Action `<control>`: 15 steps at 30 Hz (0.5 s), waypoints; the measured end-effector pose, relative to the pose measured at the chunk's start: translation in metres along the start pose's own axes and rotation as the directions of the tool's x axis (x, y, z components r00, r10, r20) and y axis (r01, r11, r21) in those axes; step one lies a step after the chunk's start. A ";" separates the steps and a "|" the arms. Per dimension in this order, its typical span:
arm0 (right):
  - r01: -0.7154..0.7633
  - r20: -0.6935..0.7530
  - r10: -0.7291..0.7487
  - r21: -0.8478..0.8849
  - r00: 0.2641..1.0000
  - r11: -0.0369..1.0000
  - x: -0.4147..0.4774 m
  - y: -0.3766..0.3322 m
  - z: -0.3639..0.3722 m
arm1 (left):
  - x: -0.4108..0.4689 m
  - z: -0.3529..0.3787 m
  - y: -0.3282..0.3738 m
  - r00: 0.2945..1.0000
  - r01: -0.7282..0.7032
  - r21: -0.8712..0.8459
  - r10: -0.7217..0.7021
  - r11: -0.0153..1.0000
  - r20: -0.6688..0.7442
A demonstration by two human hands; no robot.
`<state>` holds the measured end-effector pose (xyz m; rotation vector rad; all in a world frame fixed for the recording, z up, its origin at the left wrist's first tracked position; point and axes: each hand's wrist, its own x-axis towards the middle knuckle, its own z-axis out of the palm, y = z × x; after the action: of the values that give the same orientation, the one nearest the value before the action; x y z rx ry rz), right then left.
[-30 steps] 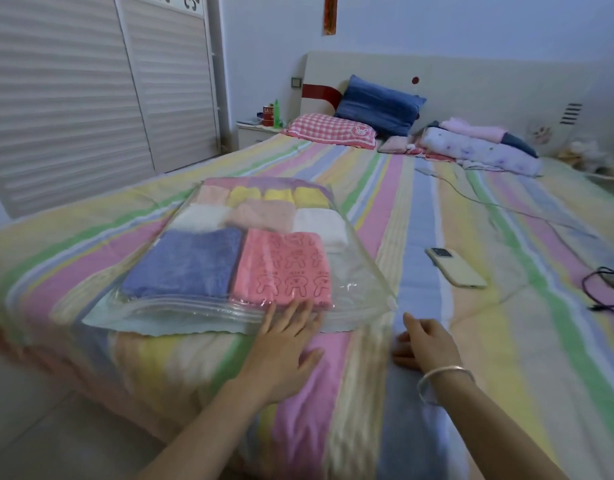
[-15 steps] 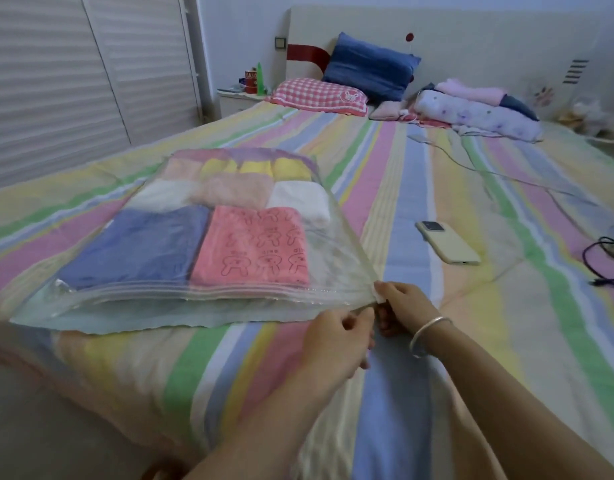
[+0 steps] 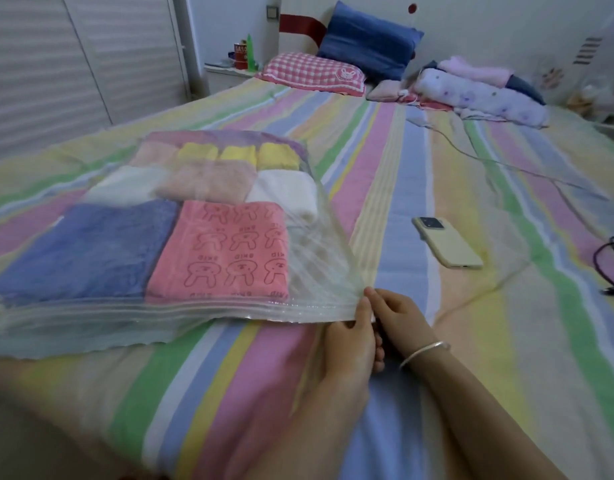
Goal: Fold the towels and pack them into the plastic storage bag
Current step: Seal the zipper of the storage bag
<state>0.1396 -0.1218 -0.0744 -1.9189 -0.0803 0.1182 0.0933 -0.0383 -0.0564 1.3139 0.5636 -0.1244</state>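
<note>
Striped bed (image 3: 420,188), one bag (image 3: 321,268), left hand (image 3: 350,344), right hand (image 3: 399,317), both grips pinching its corner

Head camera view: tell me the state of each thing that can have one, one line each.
plastic storage bag: lies flat on the bed, full; zip seal cannot be told.
towels: folded, inside the bag.
left hand: pinches the bag's zip edge at its right end.
right hand: pinches the same corner.
phone: lies face down on the bed, apart from the bag.
</note>
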 end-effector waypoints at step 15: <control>0.096 -0.067 -0.092 0.055 0.994 0.994 -0.007 0.006 0.007 | -0.008 0.008 0.006 0.998 -0.053 -0.151 0.049 0.987 -0.028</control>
<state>0.1321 -0.1185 -0.0822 -1.8562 -0.1229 -0.0044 0.0916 -0.0458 -0.0462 1.1815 0.5493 -0.0227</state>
